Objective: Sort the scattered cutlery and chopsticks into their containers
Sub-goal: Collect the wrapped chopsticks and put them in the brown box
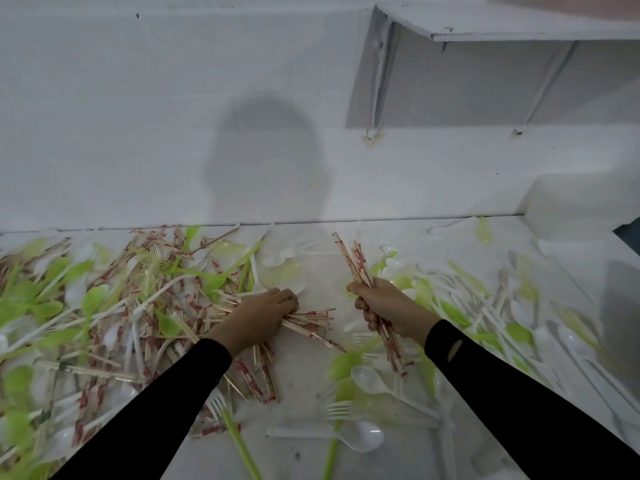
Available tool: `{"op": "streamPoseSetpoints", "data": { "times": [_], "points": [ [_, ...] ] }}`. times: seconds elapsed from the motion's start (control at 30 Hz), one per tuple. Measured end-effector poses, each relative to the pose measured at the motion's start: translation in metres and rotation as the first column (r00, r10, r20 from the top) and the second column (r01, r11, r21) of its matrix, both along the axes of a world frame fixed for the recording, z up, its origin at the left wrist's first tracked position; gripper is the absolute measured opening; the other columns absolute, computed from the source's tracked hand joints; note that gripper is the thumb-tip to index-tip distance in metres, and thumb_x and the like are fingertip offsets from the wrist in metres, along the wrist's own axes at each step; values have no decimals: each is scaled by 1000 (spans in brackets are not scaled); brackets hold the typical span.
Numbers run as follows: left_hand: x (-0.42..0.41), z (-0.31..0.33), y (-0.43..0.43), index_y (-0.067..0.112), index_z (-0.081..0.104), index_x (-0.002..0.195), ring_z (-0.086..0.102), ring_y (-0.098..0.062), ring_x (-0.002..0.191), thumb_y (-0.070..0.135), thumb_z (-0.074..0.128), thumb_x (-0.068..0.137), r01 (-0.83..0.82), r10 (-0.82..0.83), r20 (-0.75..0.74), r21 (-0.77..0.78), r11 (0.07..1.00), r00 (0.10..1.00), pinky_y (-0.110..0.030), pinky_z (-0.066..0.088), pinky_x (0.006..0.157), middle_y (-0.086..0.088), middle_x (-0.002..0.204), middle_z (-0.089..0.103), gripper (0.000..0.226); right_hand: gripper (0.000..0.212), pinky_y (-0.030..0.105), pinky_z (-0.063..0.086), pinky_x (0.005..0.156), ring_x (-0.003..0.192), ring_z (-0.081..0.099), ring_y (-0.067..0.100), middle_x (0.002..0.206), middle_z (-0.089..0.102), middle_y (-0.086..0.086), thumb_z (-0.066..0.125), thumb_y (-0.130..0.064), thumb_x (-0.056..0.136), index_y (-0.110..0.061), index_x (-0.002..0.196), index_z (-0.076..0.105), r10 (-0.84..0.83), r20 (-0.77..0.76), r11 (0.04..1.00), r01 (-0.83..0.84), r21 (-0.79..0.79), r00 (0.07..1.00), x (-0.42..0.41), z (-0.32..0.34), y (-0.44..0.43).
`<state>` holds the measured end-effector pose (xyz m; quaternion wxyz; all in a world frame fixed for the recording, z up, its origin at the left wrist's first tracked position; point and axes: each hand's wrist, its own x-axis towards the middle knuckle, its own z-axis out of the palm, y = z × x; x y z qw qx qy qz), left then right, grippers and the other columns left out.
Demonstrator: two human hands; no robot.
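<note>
My right hand (388, 308) grips a bundle of wooden chopsticks with red print (356, 265), held upright and tilted left above the white table (311, 382). My left hand (263, 311) curls its fingers round several chopsticks (311, 318) lying flat in the table's middle. To the left spreads a big heap of chopsticks, green spoons and white forks (114, 306). Another heap of white and green plastic cutlery (485, 306) lies to the right. A white spoon (360, 436) lies near the front.
A white wall rises behind the table's far edge (311, 223), with my shadow on it. A white shelf (519, 29) hangs at the upper right. A white box-like container (581, 199) stands at the far right.
</note>
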<state>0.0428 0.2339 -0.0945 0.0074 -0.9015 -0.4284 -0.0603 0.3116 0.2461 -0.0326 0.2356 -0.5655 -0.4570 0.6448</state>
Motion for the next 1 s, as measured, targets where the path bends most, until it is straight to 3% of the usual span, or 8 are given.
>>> {"op": "streamPoseSetpoints", "data": {
  "times": [0.13, 0.37, 0.5, 0.63, 0.73, 0.8, 0.9, 1.0],
  "points": [
    [0, -1, 1, 21, 53, 99, 61, -19, 71, 20, 40, 80, -5, 6, -25, 39, 999, 1000, -26, 46, 43, 0, 86, 60, 23, 11, 22, 34, 42, 43, 36, 11, 66, 41, 0, 52, -25, 100, -15, 102, 48, -24, -4, 1000, 24, -1, 1000, 10, 1, -3],
    [-7, 1, 6, 16, 51, 105, 57, -24, 81, 8, 48, 75, 6, -2, -84, 50, 999, 996, -33, 47, 42, -5, 98, 56, 32, 14, 23, 34, 42, 43, 35, 12, 64, 42, -1, 53, -25, 101, -14, 108, 51, -94, -48, 995, 95, 31, 994, 28, 11, -2],
    [-10, 11, 13, 16, 53, 103, 42, -17, 85, 14, 39, 76, -61, 51, 66, 157, 986, 996, -31, 51, 54, -3, 88, 62, 30, 16, 23, 36, 41, 42, 35, 12, 61, 42, -2, 52, -25, 100, -12, 110, 53, -142, -69, 988, 146, 48, 987, 35, 16, 0],
    [-1, 50, 23, 8, 61, 107, 47, -22, 91, 4, 51, 72, -128, 92, 277, 112, 985, 956, -31, 45, 70, -10, 86, 65, 36, 19, 22, 36, 40, 42, 35, 14, 59, 41, 0, 50, -22, 101, -7, 113, 53, -209, -129, 973, 219, 75, 970, 37, 27, 4],
    [18, 88, 15, 5, 64, 106, 62, -23, 79, 18, 50, 88, -252, 266, 573, -105, 962, 775, -29, 42, 64, -8, 87, 68, 26, 20, 23, 37, 40, 41, 35, 13, 59, 40, 0, 49, -22, 102, -7, 113, 55, -247, -150, 964, 259, 65, 957, 35, 30, 4],
    [33, 112, 12, 14, 64, 101, 65, -11, 70, 19, 56, 97, -267, 377, 749, -272, 925, 544, -27, 51, 64, 1, 84, 71, 10, 22, 23, 36, 40, 41, 35, 13, 58, 39, 0, 49, -22, 102, -6, 115, 55, -257, -156, 962, 268, 53, 954, 34, 32, 2],
    [49, 122, 11, 13, 61, 106, 71, -16, 80, 12, 56, 98, -191, 443, 862, -405, 894, 248, -34, 59, 67, -1, 87, 71, 9, 26, 23, 36, 41, 42, 35, 14, 57, 37, 0, 50, -23, 102, -4, 119, 55, -237, -149, 968, 246, 47, 960, 31, 33, -2],
    [59, 103, 6, 18, 61, 107, 71, -20, 85, 20, 57, 98, -193, 438, 873, -402, 895, 213, -43, 59, 67, 2, 96, 72, 11, 30, 23, 36, 41, 43, 35, 14, 57, 38, 0, 51, -23, 101, -2, 122, 53, -224, -150, 970, 235, 59, 963, 33, 33, -6]
  ]
}}
